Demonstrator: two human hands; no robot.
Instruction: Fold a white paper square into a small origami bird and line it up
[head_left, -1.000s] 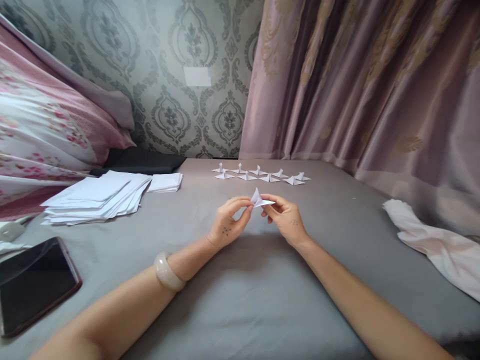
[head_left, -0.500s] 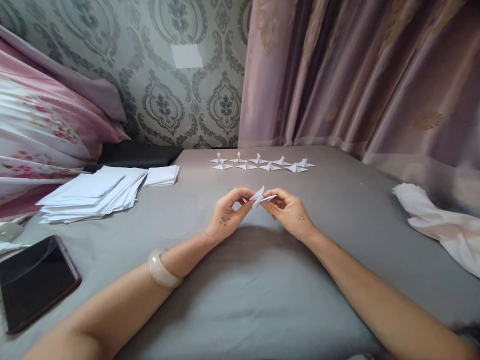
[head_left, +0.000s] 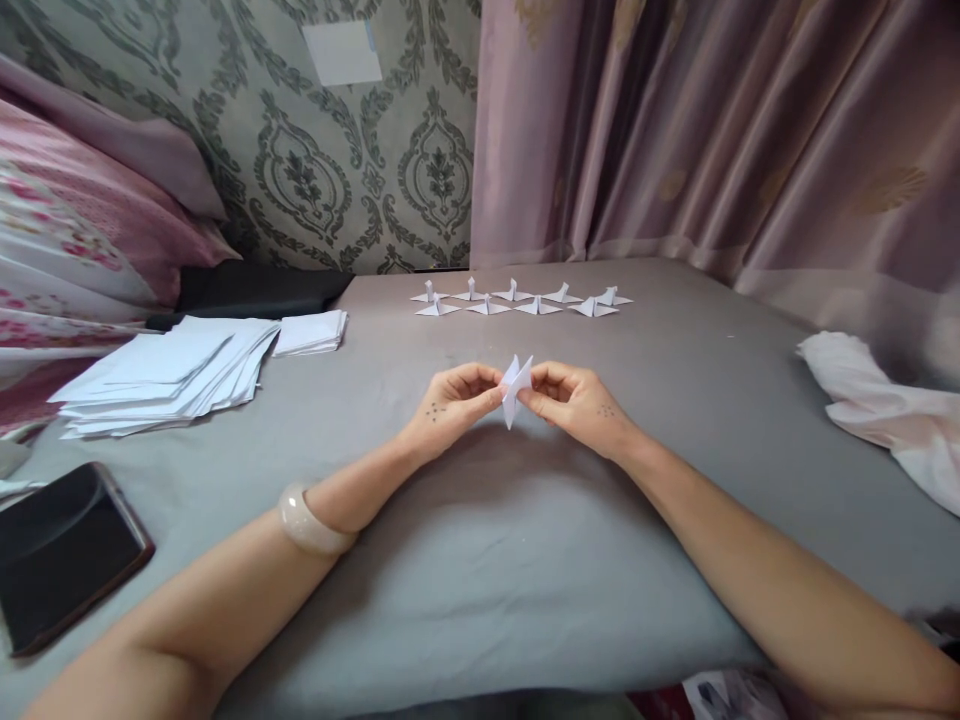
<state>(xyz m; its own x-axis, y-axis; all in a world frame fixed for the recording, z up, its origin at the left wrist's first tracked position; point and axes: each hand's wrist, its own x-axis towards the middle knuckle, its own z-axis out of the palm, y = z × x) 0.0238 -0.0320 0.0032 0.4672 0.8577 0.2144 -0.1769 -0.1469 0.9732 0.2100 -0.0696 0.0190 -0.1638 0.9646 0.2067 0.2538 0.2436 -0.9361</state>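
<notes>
A small folded white paper figure (head_left: 514, 388) is held up between my two hands, its pointed flaps sticking up and one point hanging down. My left hand (head_left: 456, 405) pinches its left side between thumb and fingers. From the right, my right hand (head_left: 576, 405) grips the other side the same way, thumb in front. The inner folds are too small to make out. Beyond my hands, several finished-looking folded paper figures (head_left: 538, 306) stand in two rows on the grey cloth surface (head_left: 480, 580).
Left of my hands lie a large stack of white paper (head_left: 165, 385) and a smaller stack (head_left: 310, 335). A dark phone (head_left: 64, 560) is at the near left. Pale cloth (head_left: 877, 400) lies at the right, and curtains (head_left: 600, 130) hang behind.
The folded paper has turned so its points now stand upright and downward rather than slanting sideways. Both hands still pinch it. The camera view has tipped slightly down.
</notes>
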